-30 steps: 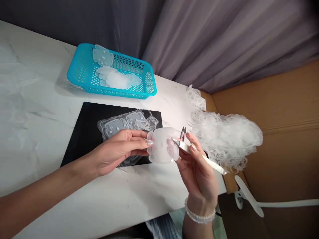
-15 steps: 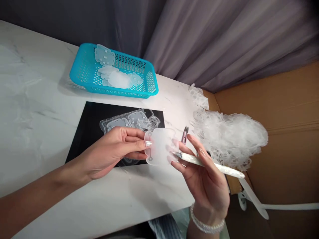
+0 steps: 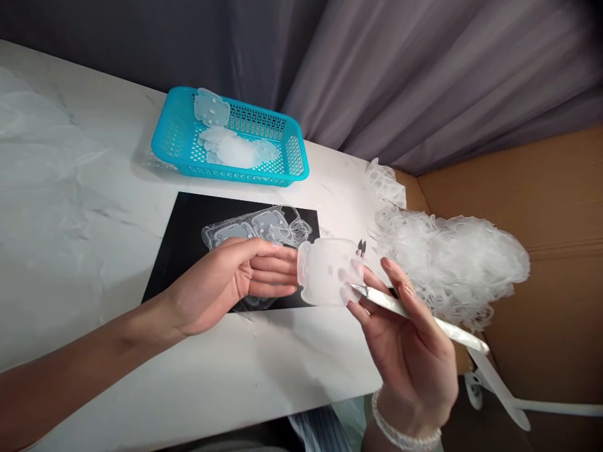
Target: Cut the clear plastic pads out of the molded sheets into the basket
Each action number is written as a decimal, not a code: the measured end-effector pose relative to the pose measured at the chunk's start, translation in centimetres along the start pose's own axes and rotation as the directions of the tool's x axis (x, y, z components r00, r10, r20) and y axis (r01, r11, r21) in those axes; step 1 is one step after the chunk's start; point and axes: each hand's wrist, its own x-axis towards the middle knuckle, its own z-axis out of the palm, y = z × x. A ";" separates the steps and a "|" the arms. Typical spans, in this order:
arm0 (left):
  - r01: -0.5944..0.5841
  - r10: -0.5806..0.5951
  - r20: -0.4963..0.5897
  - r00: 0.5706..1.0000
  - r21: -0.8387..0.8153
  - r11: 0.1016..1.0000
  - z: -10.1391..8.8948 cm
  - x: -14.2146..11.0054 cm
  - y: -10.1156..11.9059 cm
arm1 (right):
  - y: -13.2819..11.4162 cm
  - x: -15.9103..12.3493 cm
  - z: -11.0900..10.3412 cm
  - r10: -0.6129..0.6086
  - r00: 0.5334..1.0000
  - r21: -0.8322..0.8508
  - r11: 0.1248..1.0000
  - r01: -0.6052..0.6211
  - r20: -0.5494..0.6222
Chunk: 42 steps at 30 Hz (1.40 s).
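My right hand [image 3: 405, 351] grips the right edge of a frosted, translucent flat piece [image 3: 325, 276] with rounded notched corners. The same hand also holds a white, pearly, pen-shaped tool [image 3: 419, 317], its pointed metal tip against or just over the piece. At the piece's left edge my left hand [image 3: 254, 270] is open, fingers stretched out; whether they touch it I cannot tell. Below, more clear shaped pieces [image 3: 254, 227] with loose trimmed strips lie on a black mat [image 3: 174, 245]. Small snips [image 3: 361, 247] show partly behind the held piece.
A blue perforated basket [image 3: 235, 179] holding several frosted pieces [image 3: 235, 150] stands at the back. To the right lies a big heap of translucent scraps [image 3: 452, 263] beside a cardboard wall [image 3: 532, 201]. A grey curtain [image 3: 377, 81] hangs behind the white marbled table [image 3: 94, 207].
My left hand has let go of the frosted piece and its fingers have straightened. My right hand keeps the piece and the pen-shaped tool. The whole view has shifted slightly.
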 end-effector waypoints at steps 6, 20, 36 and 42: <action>0.118 -0.115 0.030 0.993 -0.145 0.982 0.5 0.3 -0.7 | 1.4 -1.7 1.9 -0.122 0.991 -0.285 0.949 0.131 0.050; 0.267 -0.207 0.192 0.959 -0.372 0.889 0.4 0.3 -0.4 | 0.4 0.9 0.2 -0.341 0.903 -0.380 0.896 0.229 -0.260; 0.199 -0.220 -0.047 0.974 -0.278 0.940 0.4 0.6 -0.9 | 2.8 2.0 3.6 -0.423 0.904 -0.590 0.747 0.306 -0.067; 0.000 -0.001 -0.052 0.999 -0.028 1.000 0.2 0.8 -1.2 | 3.5 1.3 4.1 -0.283 0.917 -0.646 0.651 0.399 0.281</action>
